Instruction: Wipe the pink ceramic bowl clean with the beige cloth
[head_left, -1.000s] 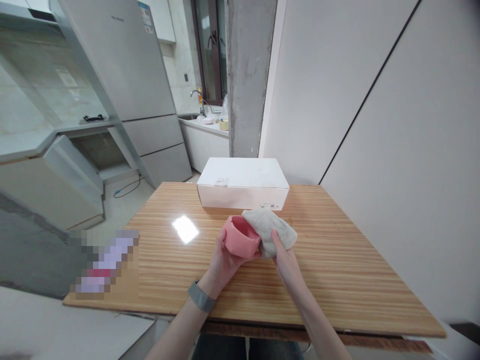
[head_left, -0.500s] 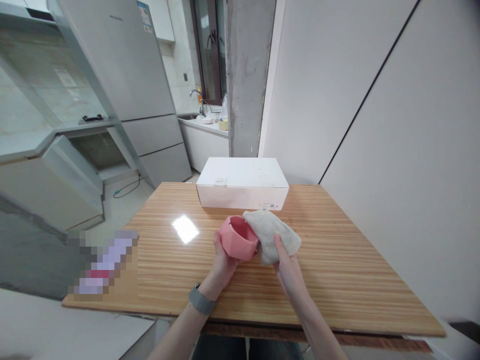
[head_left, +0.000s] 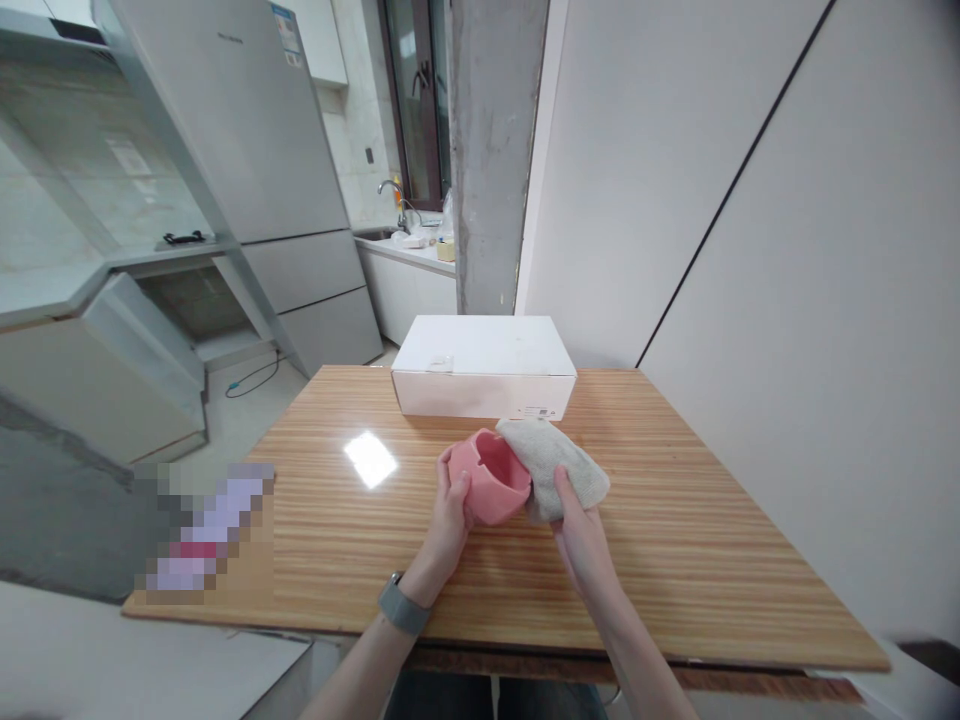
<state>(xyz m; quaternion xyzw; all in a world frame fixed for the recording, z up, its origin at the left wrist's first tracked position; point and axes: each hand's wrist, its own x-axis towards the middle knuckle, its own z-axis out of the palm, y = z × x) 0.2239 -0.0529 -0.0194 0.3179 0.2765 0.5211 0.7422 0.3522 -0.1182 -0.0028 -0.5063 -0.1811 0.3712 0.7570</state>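
Observation:
My left hand point(head_left: 452, 510) grips a pink faceted cup point(head_left: 491, 487) by its left side and holds it tilted just above the wooden table point(head_left: 675, 560), mouth facing up and away. My right hand point(head_left: 576, 525) is closed on a beige cloth point(head_left: 555, 463), which is pressed against the cup's right rim. A grey band sits on my left wrist.
A white closed box point(head_left: 484, 378) lies at the table's far edge, just behind the cup. A blurred-out patch point(head_left: 202, 525) covers the table's near left corner. A white wall runs along the right; a fridge and kitchen counters stand to the left.
The cup has turned in my left hand, whose fingers shifted from underneath to its left side. The cloth and my right hand have moved slightly right along the rim.

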